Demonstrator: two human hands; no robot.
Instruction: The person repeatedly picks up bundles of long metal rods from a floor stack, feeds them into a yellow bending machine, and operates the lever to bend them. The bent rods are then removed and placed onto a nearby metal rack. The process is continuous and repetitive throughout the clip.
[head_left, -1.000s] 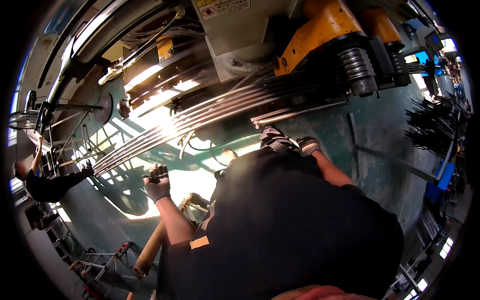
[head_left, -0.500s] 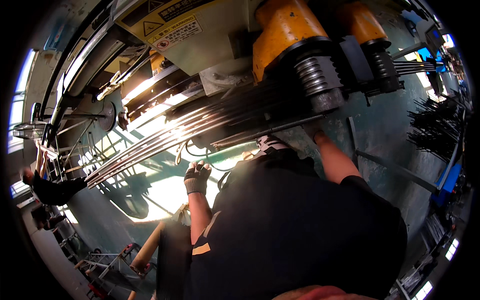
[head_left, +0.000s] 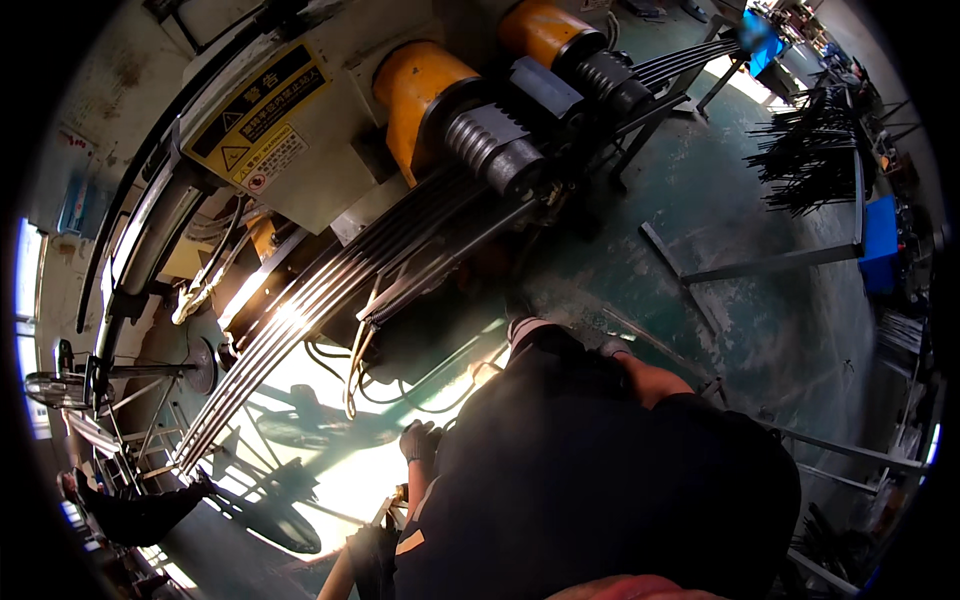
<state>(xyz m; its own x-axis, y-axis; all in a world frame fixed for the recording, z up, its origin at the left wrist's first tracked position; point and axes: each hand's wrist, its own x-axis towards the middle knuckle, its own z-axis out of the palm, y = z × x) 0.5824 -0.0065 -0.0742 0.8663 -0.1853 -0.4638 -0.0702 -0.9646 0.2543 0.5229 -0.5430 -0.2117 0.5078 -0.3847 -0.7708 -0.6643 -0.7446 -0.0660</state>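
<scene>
My left hand (head_left: 421,440), in a dark glove, hangs low at my left side with its fingers curled in. Nothing shows in it. Around it lies a brightly sunlit stretch of floor. My right hand (head_left: 613,347), also gloved, is small and partly covered by my body, so its fingers cannot be made out. Both hands are apart from the bundle of long metal rods (head_left: 330,290) ahead. These rods run beneath ridged metal rollers (head_left: 490,150) on a grey machine (head_left: 310,165) with orange housings (head_left: 425,95).
Loose hoses (head_left: 352,375) hang under the rods. A co-worker in dark clothes (head_left: 140,510) is near their left end. A pedestal fan (head_left: 55,390) stands far left. At right are a metal floor frame (head_left: 770,262), a pile of dark rods (head_left: 810,150) and a blue bin (head_left: 880,245).
My view has turned, and the machine and rods now appear farther left. My left hand is lower in view and closer to my body. My right hand has drawn in from beside the rollers.
</scene>
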